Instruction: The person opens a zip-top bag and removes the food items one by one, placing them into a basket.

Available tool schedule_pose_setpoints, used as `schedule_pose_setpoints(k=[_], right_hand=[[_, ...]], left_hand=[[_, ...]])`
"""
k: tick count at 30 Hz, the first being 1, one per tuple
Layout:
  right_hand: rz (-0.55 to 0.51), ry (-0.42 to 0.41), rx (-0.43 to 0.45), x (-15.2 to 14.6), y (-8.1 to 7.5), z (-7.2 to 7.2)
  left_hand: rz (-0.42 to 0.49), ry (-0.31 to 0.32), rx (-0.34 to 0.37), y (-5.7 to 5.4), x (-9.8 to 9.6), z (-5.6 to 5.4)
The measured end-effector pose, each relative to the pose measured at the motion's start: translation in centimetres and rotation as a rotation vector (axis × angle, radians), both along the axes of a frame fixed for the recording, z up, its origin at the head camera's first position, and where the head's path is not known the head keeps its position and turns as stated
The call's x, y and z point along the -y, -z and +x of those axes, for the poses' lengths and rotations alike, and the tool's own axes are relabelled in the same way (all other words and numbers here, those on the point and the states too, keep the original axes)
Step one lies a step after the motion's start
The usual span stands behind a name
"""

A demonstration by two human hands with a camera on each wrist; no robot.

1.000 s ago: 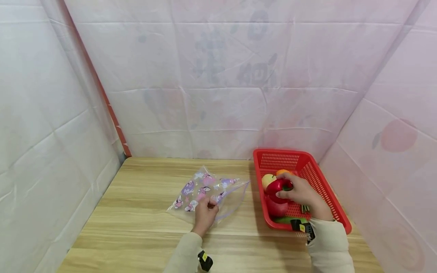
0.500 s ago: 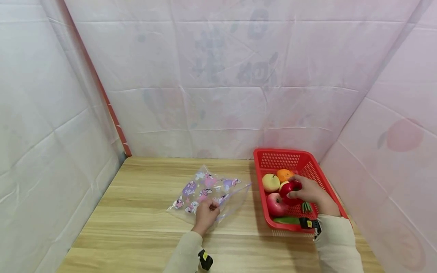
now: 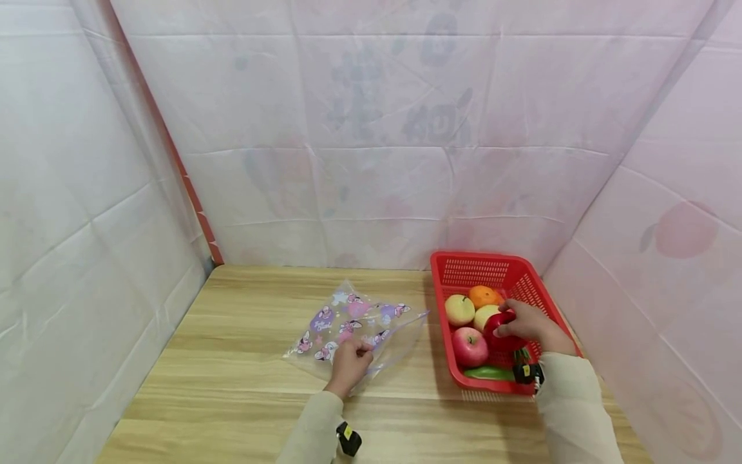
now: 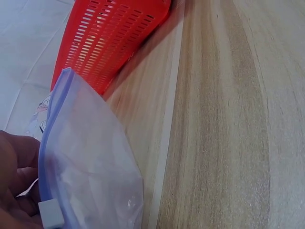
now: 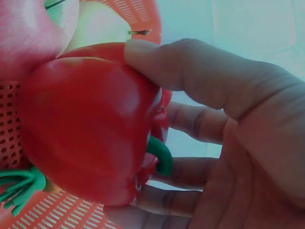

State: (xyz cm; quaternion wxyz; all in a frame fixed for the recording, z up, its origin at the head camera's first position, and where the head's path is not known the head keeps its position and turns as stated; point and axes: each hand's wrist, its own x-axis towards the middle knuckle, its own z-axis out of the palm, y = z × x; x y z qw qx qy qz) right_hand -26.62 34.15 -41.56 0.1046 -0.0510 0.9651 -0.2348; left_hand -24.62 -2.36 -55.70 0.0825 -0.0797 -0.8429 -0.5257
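My left hand (image 3: 350, 364) pinches the edge of a clear zip bag (image 3: 333, 325) printed with pink and purple cartoon figures. The bag lies on the table with its purple-edged mouth facing right; a white slider (image 4: 51, 213) shows beside the fingers in the left wrist view. Inside the red basket (image 3: 438, 309), my right hand (image 3: 530, 325) grips a red bell pepper (image 5: 90, 124) with a green stem. The thumb lies on one side of it and the fingers on the other. The pepper overlaps a red apple (image 3: 470, 348) and a pale pear (image 5: 100, 28).
Also in the basket are another pale pear (image 3: 460, 310), an orange (image 3: 484, 296), a long green vegetable (image 3: 489, 374) along the near wall and something with green stalks (image 5: 28, 186). Pale sheets (image 3: 371, 193) enclose the back and sides of the wooden table (image 3: 232, 361).
My right hand has carried the bell pepper rightward and slightly toward me within the basket, uncovering the apple, orange and a pear. My left hand stays on the bag.
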Motion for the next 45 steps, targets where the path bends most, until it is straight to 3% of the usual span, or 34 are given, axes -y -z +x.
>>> schedule_pose_setpoints(k=[9,15,24,28,33,37,41,45], right_hand=[[0.037,0.010,0.142,-0.9,0.8,-1.3],[-0.098,0.087,0.245,-1.8,2.8,-1.5],[-0.147,0.153,0.273,-2.0,4.0,-1.4],[-0.088,0.102,0.264,-1.9,3.5,-1.3],[-0.041,0.044,0.166,-1.3,1.9,-0.2],[-0.044,0.049,0.073,0.1,1.2,1.5],[-0.004,0.054,-0.150,2.7,1.2,3.3],[0.082,0.053,-0.514,5.6,2.1,4.5]], left_hand=[[0.053,-0.022,-0.023,0.2,-0.2,-0.3],[0.068,-0.025,-0.043,-0.5,-0.4,-0.4],[0.092,-0.012,-0.042,-0.2,-0.4,-0.6],[0.092,0.004,-0.045,-0.4,-0.3,-0.5],[0.068,0.029,-0.058,-1.7,-0.1,-0.3],[0.024,0.046,-0.124,-3.3,0.7,-0.2],[-0.057,0.074,-0.209,-4.3,1.8,-0.4],[-0.239,0.057,-0.304,-5.4,2.9,-0.4]])
